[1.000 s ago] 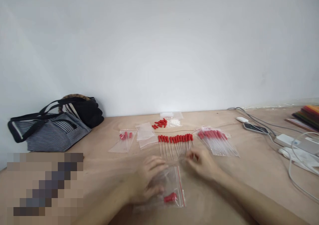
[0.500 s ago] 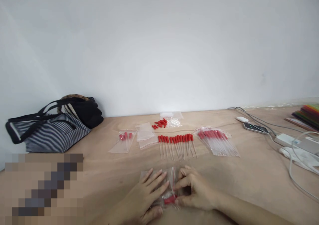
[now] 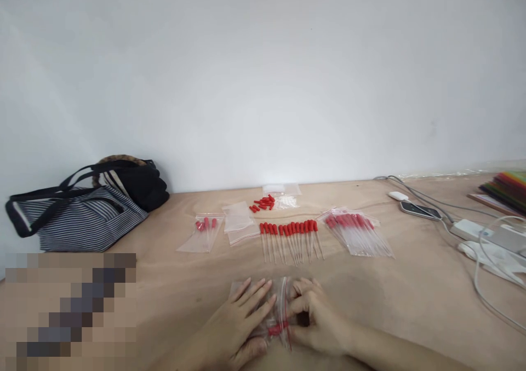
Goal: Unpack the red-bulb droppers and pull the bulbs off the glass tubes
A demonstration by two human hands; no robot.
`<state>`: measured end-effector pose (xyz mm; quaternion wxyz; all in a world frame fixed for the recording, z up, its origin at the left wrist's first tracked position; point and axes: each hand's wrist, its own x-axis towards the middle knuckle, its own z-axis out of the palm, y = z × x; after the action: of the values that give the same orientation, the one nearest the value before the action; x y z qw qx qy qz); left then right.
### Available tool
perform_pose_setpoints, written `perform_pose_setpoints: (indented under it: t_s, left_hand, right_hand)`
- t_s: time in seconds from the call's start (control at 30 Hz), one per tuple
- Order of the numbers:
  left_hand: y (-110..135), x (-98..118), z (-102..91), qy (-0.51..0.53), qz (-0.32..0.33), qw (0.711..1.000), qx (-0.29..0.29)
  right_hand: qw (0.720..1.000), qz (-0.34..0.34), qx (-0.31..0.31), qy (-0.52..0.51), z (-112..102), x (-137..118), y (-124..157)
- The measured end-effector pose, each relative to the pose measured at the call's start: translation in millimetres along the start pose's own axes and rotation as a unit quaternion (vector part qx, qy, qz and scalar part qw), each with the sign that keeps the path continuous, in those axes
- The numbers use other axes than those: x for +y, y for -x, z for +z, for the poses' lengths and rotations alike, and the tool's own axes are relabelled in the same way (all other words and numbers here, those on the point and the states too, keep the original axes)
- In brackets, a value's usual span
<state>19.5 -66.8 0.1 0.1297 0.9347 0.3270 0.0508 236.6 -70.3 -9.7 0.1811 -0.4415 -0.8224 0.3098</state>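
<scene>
A clear zip bag (image 3: pixel 281 292) lies on the table in front of me, its red-lined zip edge to the right. Inside it, a dropper with a red bulb (image 3: pixel 276 330) rests close to the zip; its tube is mostly hidden by my hand. My left hand (image 3: pixel 242 319) presses flat on the bag, fingers spread. My right hand (image 3: pixel 316 316) has its fingers curled and pinches the bag's zip edge. Beyond my hands, several assembled droppers (image 3: pixel 291 242) with red bulbs lie in a row.
To the right lies a bag packed with droppers (image 3: pixel 357 231); to the left, a bag with a few droppers (image 3: pixel 203 234). Flat zip bags (image 3: pixel 238 220), loose red bulbs (image 3: pixel 263 203) and clear tubes (image 3: pixel 286 201) lie behind. A striped bag (image 3: pixel 90 217) and cables (image 3: pixel 479 280) flank them.
The zip edge has straightened and now lies across the right end of the red bulb. My right fingers have shifted slightly along the edge; my left hand stays nearly still.
</scene>
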Motion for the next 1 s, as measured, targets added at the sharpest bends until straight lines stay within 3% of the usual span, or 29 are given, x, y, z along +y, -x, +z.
perform_pose_setpoints:
  t_s: [0.13,0.23,0.3,0.4,0.5,0.6,0.77,0.87,1.0]
  left_hand:
    - [0.9,-1.8,1.4,0.005,0.001,1.0,0.001]
    - [1.6,-1.5,-2.3,0.02,-0.006,1.0,-0.007]
    - [1.6,-1.0,-7.2,0.041,-0.007,0.999,-0.032]
    - [0.1,-2.0,-14.9,0.095,-0.043,0.994,-0.045]
    - [-4.1,-7.9,-20.3,0.148,-0.124,0.981,0.018]
    - [-9.1,-19.0,-24.2,0.175,-0.191,0.964,0.052]
    - [-11.5,-36.1,-29.0,0.204,-0.3,0.931,-0.027]
    - [-8.2,-41.4,-36.3,0.214,-0.286,0.932,-0.061]
    - [-7.9,-52.0,-66.7,0.133,-0.207,0.969,-0.001]
  right_hand:
    - [0.997,-0.003,0.054,-0.047,-3.9,-0.3,6.5]
    - [0.986,0.008,0.059,-0.156,-16.6,9.9,9.0]
    - [0.964,0.022,0.078,-0.252,-28.4,22.5,6.5]
    - [0.924,0.04,0.176,-0.336,-49.5,46.1,-4.7]
    - [0.9,0.09,0.272,-0.33,-71.5,68.0,-21.1]
    - [0.904,0.138,0.294,-0.279,-87.7,83.1,-38.0]
    - [0.913,0.164,0.301,-0.223,-89.5,98.7,-65.8]
    - [0.916,0.179,0.314,-0.176,-81.8,105.5,-79.0]
    - [0.922,0.184,0.325,-0.101,-73.5,107.8,-87.7]
